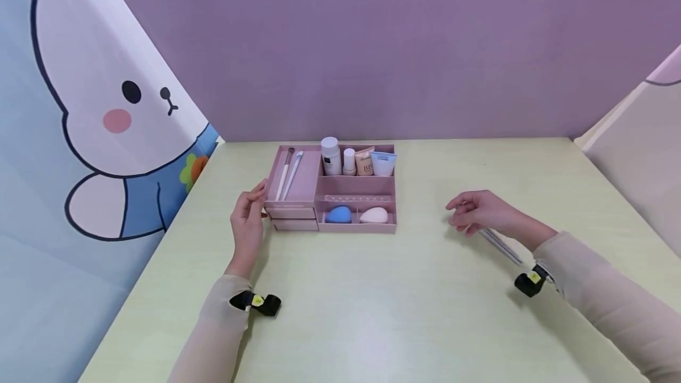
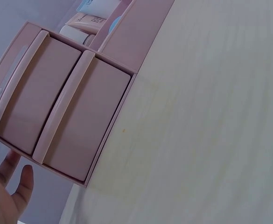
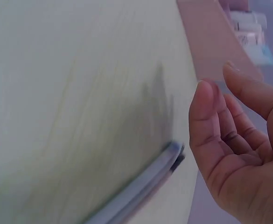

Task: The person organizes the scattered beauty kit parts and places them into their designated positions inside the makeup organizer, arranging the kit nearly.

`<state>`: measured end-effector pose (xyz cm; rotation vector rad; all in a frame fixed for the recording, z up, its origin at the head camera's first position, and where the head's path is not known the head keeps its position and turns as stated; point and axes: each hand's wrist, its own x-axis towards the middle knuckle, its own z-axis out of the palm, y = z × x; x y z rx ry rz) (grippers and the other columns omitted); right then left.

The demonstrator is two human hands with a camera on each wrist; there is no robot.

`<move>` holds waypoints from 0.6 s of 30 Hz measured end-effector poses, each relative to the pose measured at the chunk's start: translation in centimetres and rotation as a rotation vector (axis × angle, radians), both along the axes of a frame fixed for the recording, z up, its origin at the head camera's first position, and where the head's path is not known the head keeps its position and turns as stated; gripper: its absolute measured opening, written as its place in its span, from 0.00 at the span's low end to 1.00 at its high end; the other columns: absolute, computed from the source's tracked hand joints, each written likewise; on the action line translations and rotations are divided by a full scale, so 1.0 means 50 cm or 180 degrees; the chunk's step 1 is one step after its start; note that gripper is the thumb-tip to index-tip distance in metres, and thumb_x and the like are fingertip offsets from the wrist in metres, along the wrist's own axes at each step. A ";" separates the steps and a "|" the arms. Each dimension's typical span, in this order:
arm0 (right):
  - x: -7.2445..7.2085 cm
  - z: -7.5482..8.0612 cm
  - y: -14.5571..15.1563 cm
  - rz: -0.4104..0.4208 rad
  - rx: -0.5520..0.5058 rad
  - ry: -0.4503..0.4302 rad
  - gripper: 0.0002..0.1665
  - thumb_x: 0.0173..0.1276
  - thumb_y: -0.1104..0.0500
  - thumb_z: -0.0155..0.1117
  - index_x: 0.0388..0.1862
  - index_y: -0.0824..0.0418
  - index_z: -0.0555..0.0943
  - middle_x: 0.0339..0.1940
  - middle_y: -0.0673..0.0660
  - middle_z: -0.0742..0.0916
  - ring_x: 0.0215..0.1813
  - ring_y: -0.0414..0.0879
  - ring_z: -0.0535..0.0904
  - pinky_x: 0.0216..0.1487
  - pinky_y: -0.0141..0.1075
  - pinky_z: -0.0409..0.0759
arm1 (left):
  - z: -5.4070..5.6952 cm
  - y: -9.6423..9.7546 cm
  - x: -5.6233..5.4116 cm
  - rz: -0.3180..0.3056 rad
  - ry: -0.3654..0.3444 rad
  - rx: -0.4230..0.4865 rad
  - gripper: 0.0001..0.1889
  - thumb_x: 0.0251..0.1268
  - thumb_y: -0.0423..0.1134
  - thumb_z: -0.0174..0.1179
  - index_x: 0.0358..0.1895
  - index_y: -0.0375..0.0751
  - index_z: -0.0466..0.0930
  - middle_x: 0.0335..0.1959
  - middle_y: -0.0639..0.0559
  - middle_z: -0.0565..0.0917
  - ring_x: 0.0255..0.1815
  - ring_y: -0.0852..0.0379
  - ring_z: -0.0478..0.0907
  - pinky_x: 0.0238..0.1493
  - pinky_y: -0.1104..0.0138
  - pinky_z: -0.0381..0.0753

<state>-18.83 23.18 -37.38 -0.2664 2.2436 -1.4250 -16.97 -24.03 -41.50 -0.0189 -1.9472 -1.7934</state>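
A pink cosmetics organizer (image 1: 356, 184) stands at the back of the table. My left hand (image 1: 247, 217) rests its fingers along the organizer's left side, by the two small drawers (image 2: 82, 121). Two slim white-handled makeup brushes (image 1: 285, 175) lie on its top. My right hand (image 1: 481, 211) hovers to the right of the organizer, fingers loosely bent, holding nothing. Beneath it lie slim silvery sticks (image 1: 501, 246), one with a dark tip in the right wrist view; their kind is unclear.
In the back compartment stand a white-capped bottle (image 1: 331, 157), a smaller white-capped container (image 1: 349, 162), a beige BB tube (image 1: 364, 162) and a light blue tube (image 1: 383, 164). A blue makeup sponge (image 1: 339, 214) and a pale pink one (image 1: 374, 215) sit in front. A purple backdrop (image 1: 404, 46) rises behind.
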 end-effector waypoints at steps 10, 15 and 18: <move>-0.019 -0.028 0.083 -0.0232 0.0476 0.0046 0.29 0.66 0.61 0.69 0.59 0.76 0.72 0.32 0.56 0.86 0.29 0.45 0.79 0.33 0.40 0.83 | -0.004 -0.001 -0.001 -0.0015 -0.0003 0.0006 0.11 0.79 0.33 0.47 0.49 0.28 0.75 0.64 0.49 0.79 0.59 0.56 0.77 0.38 0.72 0.74; -0.028 -0.040 0.111 -0.0298 0.0647 0.0029 0.30 0.66 0.59 0.70 0.59 0.75 0.72 0.33 0.54 0.86 0.30 0.45 0.79 0.33 0.39 0.83 | -0.005 -0.001 0.000 -0.0021 -0.0003 -0.0014 0.11 0.79 0.33 0.46 0.49 0.27 0.74 0.64 0.49 0.79 0.58 0.58 0.77 0.38 0.72 0.74; -0.030 -0.041 0.123 -0.0317 0.0727 0.0013 0.30 0.65 0.59 0.70 0.59 0.74 0.72 0.34 0.53 0.85 0.31 0.45 0.79 0.33 0.39 0.83 | -0.004 -0.001 0.000 -0.0028 0.0010 -0.0016 0.11 0.79 0.33 0.46 0.50 0.27 0.74 0.64 0.48 0.79 0.58 0.59 0.77 0.38 0.72 0.74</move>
